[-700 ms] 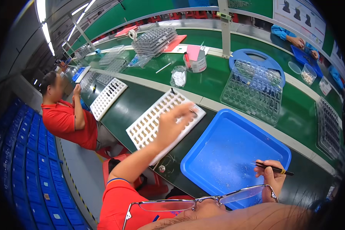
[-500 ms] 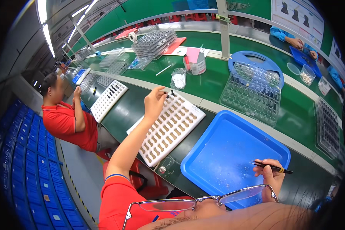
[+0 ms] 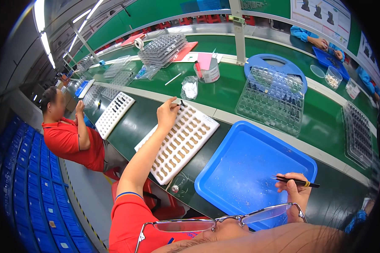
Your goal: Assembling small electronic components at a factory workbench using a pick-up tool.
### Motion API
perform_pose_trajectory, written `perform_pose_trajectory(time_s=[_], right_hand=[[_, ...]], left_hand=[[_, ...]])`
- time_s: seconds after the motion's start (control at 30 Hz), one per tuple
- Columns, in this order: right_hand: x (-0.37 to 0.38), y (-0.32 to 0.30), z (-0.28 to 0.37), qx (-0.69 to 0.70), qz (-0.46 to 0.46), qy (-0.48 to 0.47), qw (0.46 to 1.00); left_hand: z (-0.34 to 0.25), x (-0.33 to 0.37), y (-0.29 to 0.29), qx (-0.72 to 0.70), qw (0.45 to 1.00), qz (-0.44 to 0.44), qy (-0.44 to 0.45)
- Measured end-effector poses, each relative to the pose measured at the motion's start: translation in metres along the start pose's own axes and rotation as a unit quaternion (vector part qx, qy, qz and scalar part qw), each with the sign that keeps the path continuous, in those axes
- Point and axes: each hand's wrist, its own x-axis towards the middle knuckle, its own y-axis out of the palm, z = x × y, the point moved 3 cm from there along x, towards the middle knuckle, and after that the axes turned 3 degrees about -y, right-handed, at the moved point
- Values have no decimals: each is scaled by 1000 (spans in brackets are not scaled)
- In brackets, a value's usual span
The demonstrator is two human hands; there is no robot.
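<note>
Hanging curled, the left hand (image 3: 168, 114) perhaps touches a black piece (image 3: 182, 103).

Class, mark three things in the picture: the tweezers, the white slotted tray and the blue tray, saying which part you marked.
Tweezers (image 3: 301, 182): head view, on the black handle, beside the yellow band.
White slotted tray (image 3: 180, 139): head view, on its slotted top face.
Blue tray (image 3: 245, 166): head view, on its inner floor.

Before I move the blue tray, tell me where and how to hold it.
Best held, I'd judge, by the raised rim of the blue tray at left and right, coming from outside: it is broad and shallow, and a gap parts it from the white tray. The right grip, holding black tweezers, overlaps the right rim in this view and should shift first.
</note>
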Motion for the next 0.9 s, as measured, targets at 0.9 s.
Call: perform_pose_trajectory(time_s=[0.9], right_hand=[[11,-25,6,-35,-47,20,998]], left_hand=[[-209,75,212,169,970,92,150]])
